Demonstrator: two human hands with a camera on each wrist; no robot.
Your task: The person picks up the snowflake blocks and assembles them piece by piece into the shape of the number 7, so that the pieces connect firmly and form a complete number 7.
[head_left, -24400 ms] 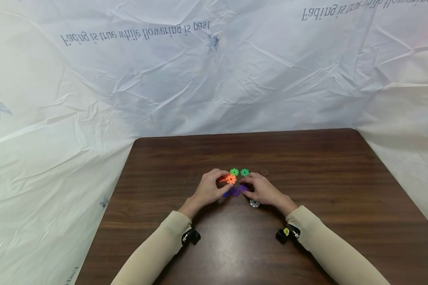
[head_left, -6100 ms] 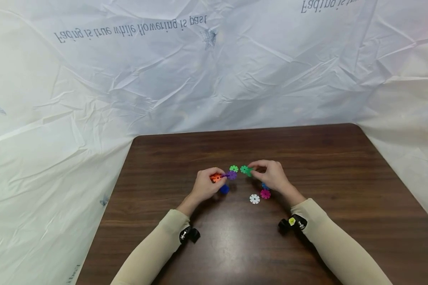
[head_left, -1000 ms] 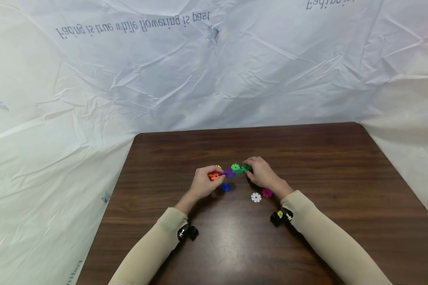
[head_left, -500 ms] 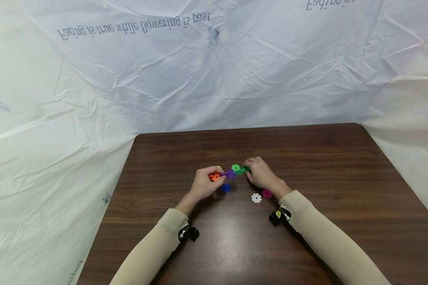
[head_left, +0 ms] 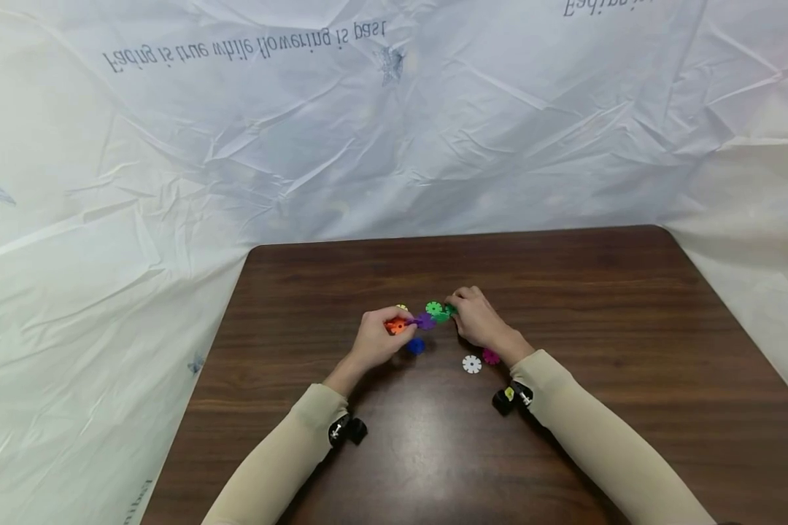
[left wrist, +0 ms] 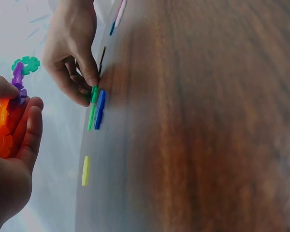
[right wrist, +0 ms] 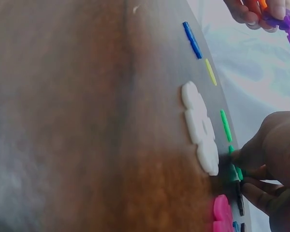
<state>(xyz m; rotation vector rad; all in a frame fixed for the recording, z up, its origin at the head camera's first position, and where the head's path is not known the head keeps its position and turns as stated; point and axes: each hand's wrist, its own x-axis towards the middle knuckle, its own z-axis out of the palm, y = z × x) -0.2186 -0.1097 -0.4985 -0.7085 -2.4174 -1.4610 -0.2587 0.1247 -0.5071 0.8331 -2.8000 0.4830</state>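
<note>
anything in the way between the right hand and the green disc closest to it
Nothing visible: the right hand has its fingertips on the green disc. The white disc lies nearer the person, out of the way.

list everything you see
table: 1, brown, under discs
sheet: 1, whitish, behind table
disc chain: 1, orange, purple, green, above table
white disc: 1, white, nearest person
pink disc: 1, pink, beside white
blue discs: 2, blue, mid-table; beside pink
yellow disc: 1, yellow, leftmost on table
green disc: 1, green, pinched
lime disc: 1, lime, beside green
dark piece: 1+, near-black, beside green
wrist cameras: 2, black, on wrists
sleeves: 2, beige, forearms
left hand: 1, bare, holding disc chain
right hand: 1, bare, pinching green disc
</note>
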